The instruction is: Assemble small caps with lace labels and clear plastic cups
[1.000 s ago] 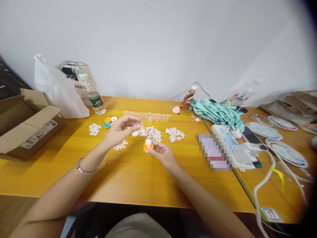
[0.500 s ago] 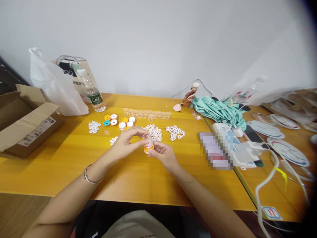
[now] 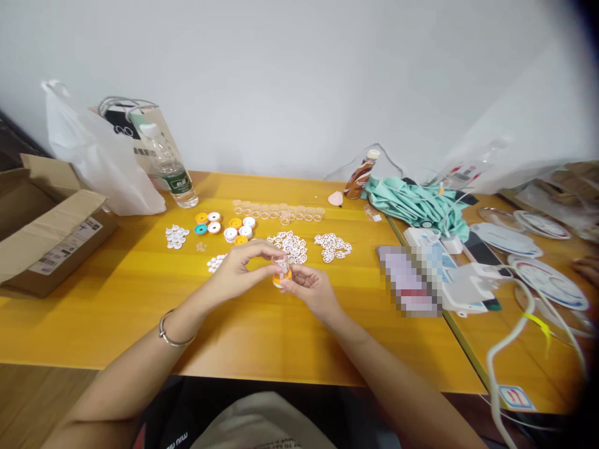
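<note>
Over the front middle of the table, my left hand [image 3: 241,267] pinches a small clear plastic cup [image 3: 281,264] between thumb and fingers. Directly below it is an orange and white round cap [image 3: 277,280], which my right hand [image 3: 312,290] grips from the side. Cup and cap touch, but whether they are joined cannot be made out. Just beyond my hands lie white openwork discs [image 3: 292,247], with a second pile of discs [image 3: 333,247] to the right. Small white round pieces [image 3: 214,263] lie beside my left hand, near several coloured caps [image 3: 231,234].
Rows of clear cups [image 3: 283,212] stand farther back. At left are white parts [image 3: 176,236], a water bottle [image 3: 175,178] and a cardboard box [image 3: 56,249]. A phone [image 3: 407,280], power strip [image 3: 428,249], teal cloth [image 3: 412,202] and brown bottle [image 3: 361,176] occupy the right.
The clear cup sits slightly lower and looks tilted over the orange cap. Both hands keep their grip in nearly the same place. The view has shifted a little.
</note>
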The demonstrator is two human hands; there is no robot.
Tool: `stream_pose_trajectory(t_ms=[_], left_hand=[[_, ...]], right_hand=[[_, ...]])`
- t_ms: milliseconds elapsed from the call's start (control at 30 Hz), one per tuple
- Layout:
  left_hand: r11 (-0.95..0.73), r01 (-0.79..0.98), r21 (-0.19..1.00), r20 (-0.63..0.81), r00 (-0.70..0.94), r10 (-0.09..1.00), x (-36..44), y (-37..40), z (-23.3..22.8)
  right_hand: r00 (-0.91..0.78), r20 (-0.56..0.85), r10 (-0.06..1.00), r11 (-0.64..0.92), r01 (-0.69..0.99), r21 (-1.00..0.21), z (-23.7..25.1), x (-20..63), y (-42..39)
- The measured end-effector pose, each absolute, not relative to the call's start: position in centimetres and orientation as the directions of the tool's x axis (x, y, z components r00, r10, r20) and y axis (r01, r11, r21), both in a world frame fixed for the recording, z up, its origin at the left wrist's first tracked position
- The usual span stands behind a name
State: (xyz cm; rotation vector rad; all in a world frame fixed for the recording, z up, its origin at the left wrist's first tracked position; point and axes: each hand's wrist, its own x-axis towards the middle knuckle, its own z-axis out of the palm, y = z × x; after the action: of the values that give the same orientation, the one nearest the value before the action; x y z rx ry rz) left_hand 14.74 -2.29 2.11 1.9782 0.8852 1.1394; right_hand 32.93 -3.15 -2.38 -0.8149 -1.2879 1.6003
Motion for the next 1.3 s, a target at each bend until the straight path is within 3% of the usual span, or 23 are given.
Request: stream_pose_trajectory(t_ms=[400,667,900,1133,1300], left_hand=[[-0.378,0.117,0.919,0.310,0.379,0.872,14.8,-2.3,1.6],[-0.387,0.090,0.918,0.344,0.311,0.886,15.3,-2.2,0.8],[-0.403,0.175,0.898,0.383,0.138,0.914,16.3,-2.9,-0.4],[-0.416,0.190,0.889,0.430,-0.037,0.902,17.6,-3.6,-1.7],[-0.370,-0.037,0.928,0.371,0.133,0.919,16.8,-3.0,-0.7]], right_hand=[[-0.380,0.022,0.925,-0.074,-0.235,-0.969,-2.2,32.8,-3.5],[-0.293,0.049,0.955,-0.003,-0.175,-0.985,-2.4,32.5,-3.7],[-0.157,0.120,0.980,0.107,-0.087,-0.990,-2.6,32.1,-3.8],[-0.116,0.117,0.986,0.109,-0.069,-0.992,-2.6,32.2,-3.8],[-0.192,-0.005,0.981,-0.053,-0.247,-0.968,-2.6,32.2,-3.4]])
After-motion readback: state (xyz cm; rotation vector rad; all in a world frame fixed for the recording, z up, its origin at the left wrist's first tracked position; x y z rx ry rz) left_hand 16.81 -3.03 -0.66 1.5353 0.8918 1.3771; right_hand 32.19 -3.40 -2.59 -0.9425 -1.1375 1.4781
